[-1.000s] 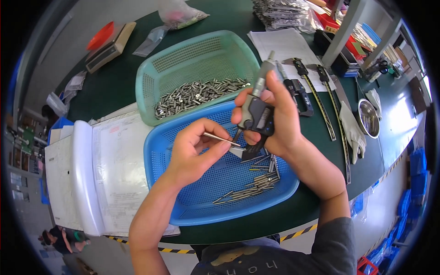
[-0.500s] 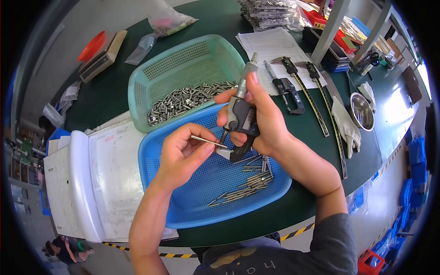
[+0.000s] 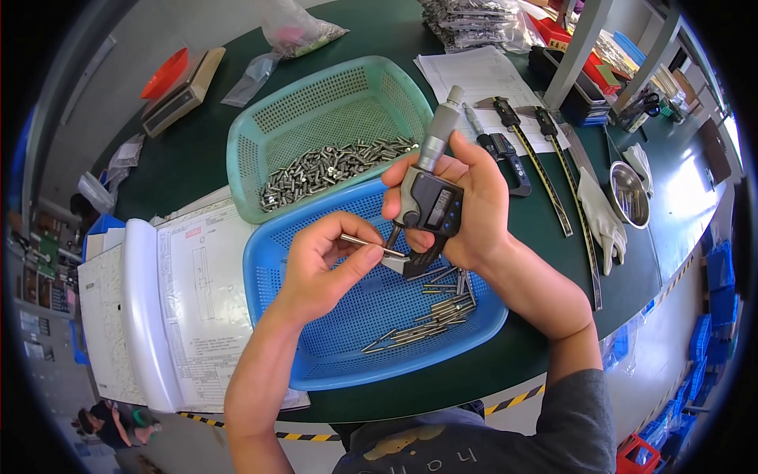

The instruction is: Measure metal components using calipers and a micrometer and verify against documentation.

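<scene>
My left hand [image 3: 328,265] pinches a slim metal pin [image 3: 371,246] between thumb and fingers. The pin's far end lies at the measuring gap of a digital micrometer [image 3: 430,207]; I cannot tell whether the jaws touch it. Wrapped round the micrometer's frame is my right hand [image 3: 478,197], its thumb beside the silver thimble. Both hands are above a blue plastic basket [image 3: 324,359], where several long pins [image 3: 442,316] lie at the right side. Behind it, a green basket [image 3: 246,158] holds a heap of short metal pins [image 3: 324,175].
An open folder with a drawing [image 3: 201,300] lies at left. To the right are a second micrometer [image 3: 509,162], calipers [image 3: 529,142], white gloves [image 3: 600,221] and a metal bowl [image 3: 629,193]. A scale [image 3: 183,91] and bagged parts [image 3: 300,31] stand farther back.
The micrometer has turned in my right hand, so its display faces up more. My right thumb has shifted away from the thimble. The left hand still pinches the pin at the gap.
</scene>
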`<state>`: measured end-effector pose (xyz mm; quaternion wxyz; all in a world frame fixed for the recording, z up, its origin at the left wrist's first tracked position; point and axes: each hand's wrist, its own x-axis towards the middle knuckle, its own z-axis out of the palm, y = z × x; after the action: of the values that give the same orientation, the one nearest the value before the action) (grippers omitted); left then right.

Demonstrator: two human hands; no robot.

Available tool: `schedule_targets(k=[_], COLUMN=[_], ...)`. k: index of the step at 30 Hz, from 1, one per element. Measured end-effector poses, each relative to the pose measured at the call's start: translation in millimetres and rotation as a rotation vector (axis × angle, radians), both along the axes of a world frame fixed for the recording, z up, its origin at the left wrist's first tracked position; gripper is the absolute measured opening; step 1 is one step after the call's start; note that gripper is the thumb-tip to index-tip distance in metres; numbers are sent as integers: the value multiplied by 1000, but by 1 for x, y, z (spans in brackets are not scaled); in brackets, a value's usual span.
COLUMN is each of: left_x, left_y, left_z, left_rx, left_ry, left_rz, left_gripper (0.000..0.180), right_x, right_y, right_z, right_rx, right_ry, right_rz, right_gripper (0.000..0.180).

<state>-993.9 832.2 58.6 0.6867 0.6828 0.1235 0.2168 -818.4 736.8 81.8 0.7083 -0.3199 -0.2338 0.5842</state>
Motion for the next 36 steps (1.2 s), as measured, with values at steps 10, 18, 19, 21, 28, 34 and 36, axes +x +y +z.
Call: schedule_targets(k=[10,18,19,21,28,34,36], left_x=[0,0,0,0,1,1,2], left_y=[-3,1,1,1,1,1,0], left_z=[3,4,4,3,2,1,1], left_rx=[-70,-121,-109,-127,-90,-107,-135], left_ry=[7,-77,-64,-72,-45,-40,-62], left_rz=[8,0,6,-2,0,-10,-24], left_gripper=[16,12,13,13,13,14,15], right_x=[1,-1,-2,-1,0,-1,0], right_y=[1,2,2,1,1,2,1], right_z=[-1,-2,-1,-1,-2,-1,-1], right_rx=[-44,-14,-20,-23,11,9,5], right_ry=[-112,-101,-117,-104,-57,-116,-126], right_rz=[-46,-39,-48,-42,-19,-35,-48], right_gripper=[64,69,70,71,68,67,66])
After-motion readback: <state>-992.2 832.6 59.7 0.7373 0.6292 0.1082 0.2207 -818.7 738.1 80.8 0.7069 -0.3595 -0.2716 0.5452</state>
